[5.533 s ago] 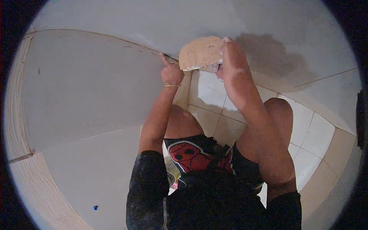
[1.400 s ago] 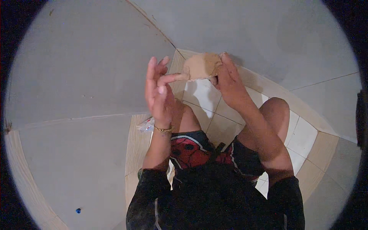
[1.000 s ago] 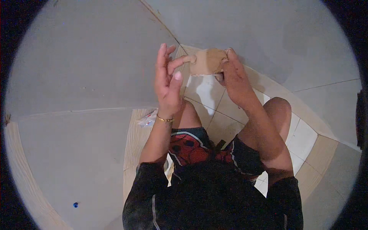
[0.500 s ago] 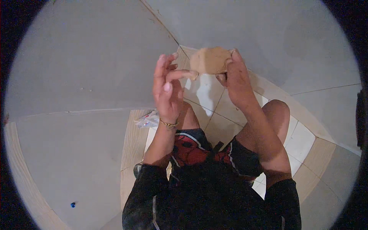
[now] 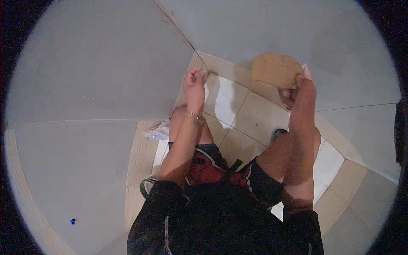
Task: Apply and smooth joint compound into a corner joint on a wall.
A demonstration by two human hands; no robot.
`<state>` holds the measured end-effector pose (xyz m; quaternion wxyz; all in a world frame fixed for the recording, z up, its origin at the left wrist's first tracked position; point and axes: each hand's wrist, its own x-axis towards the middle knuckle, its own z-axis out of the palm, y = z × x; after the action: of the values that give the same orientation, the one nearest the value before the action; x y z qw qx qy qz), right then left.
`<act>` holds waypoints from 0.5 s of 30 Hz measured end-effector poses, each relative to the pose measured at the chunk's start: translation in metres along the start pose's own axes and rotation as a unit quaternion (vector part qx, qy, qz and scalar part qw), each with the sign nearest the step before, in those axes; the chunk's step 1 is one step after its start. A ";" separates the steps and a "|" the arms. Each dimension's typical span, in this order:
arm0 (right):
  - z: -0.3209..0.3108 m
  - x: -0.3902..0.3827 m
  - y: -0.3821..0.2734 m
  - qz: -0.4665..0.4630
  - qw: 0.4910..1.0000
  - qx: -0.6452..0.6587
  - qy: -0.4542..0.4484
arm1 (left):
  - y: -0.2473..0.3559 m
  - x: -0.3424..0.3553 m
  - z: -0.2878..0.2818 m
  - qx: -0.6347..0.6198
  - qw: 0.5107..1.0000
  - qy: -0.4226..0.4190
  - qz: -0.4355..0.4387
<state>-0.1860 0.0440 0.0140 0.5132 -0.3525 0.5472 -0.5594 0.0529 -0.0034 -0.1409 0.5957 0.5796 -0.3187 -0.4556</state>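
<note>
My right hand (image 5: 301, 87) grips a tan flat piece (image 5: 274, 68) with a rounded edge and a rough, paste-like surface, held out above the floor at the right. My left hand (image 5: 194, 78) is near the inner corner where the wood-patterned skirting strips (image 5: 223, 62) meet. Its fingers are curled together, with pale residue at the tips; whether anything small sits between them is hidden. A gold bracelet (image 5: 193, 114) circles my left wrist.
Grey walls (image 5: 93, 63) surround tight white floor tiles (image 5: 250, 114), where my knees are bent. A clear plastic bag (image 5: 155, 132) and a round rimmed object (image 5: 147, 187) lie by my left side. A small blue piece (image 5: 73, 221) sits at the lower left.
My right hand has carried the tan piece rightward, away from my left hand. My left fingers, spread a moment ago, are curled now, and that hand is turned toward the corner.
</note>
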 end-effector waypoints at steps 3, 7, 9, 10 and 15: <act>-0.018 0.003 -0.012 0.056 0.996 0.052 0.043 | -0.022 0.046 0.005 0.222 0.960 -0.007 0.171; -0.034 0.007 -0.022 0.018 0.993 0.097 0.057 | -0.021 0.071 0.010 0.558 0.740 0.006 0.375; -0.044 0.010 -0.021 0.051 0.994 0.096 0.015 | -0.022 0.075 0.013 0.626 0.679 -0.002 0.384; -0.043 0.008 -0.021 0.054 0.994 0.097 0.013 | -0.022 0.076 0.015 0.649 0.678 -0.021 0.345; -0.027 0.009 -0.030 0.067 0.995 0.039 0.060 | -0.031 0.084 0.034 0.689 0.649 -0.036 0.321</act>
<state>-0.2189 0.0385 0.0373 0.5294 -0.2600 0.5771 -0.5649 0.0484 -0.0906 -0.1796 0.1221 0.6678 -0.7281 0.0946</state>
